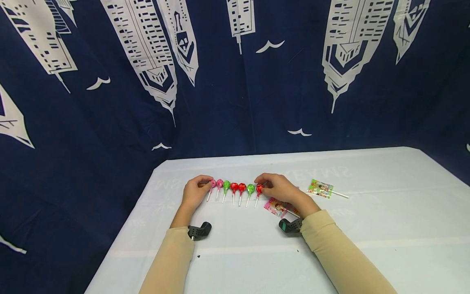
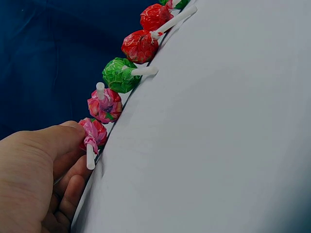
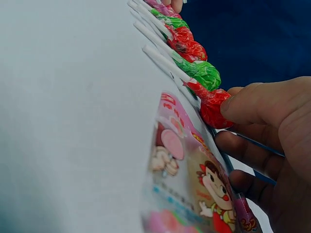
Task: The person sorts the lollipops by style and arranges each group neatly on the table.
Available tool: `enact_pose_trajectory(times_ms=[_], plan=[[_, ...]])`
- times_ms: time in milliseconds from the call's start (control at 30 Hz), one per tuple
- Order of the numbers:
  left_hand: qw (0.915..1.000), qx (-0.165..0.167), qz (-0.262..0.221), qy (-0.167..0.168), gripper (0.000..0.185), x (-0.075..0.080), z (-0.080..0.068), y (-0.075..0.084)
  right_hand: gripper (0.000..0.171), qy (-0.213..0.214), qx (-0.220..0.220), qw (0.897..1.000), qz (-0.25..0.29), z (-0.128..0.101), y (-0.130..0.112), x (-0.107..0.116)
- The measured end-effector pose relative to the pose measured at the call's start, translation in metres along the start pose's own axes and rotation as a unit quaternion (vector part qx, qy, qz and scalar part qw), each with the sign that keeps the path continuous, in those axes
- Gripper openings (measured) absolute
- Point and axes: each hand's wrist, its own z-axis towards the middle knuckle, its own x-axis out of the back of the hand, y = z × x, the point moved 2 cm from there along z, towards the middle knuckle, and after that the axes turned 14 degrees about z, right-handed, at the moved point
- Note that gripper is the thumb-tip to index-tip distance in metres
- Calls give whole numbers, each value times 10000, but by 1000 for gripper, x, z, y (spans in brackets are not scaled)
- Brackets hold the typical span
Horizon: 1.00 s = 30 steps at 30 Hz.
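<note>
A row of wrapped ball lollipops lies on the white table, sticks toward the person. At its left end my left hand (image 1: 194, 192) pinches a pink lollipop (image 2: 92, 135) by its head, the thumb against the wrapper. Beside it come another pink lollipop (image 1: 219, 183) and a green lollipop (image 1: 226, 185), then a red lollipop (image 1: 234, 187) and a second red one (image 1: 242, 187). A green lollipop (image 1: 251, 189) follows. My right hand (image 1: 280, 188) holds the red lollipop (image 3: 214, 107) at the right end between thumb and forefinger.
Partly under the right forearm lies a flat pink-printed candy packet (image 1: 274, 207). Further right is a flat green-printed packet (image 1: 320, 188) with a white stick. The white table (image 1: 242, 253) ends at a dark blue curtain (image 1: 227, 114) behind. Small dark specks dot the table near the front.
</note>
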Motion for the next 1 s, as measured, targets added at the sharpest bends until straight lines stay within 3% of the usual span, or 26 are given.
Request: enact_pose_trajectory(times_ms=[767,1000], plan=[[9999,111,-83,-50,17,1,-2,0,33,26,20,10000,-26,0,-3,-3],[9999,94,-117,33,17,0,-1,1,37,66,201,9998,-26,-1,-2,-2]])
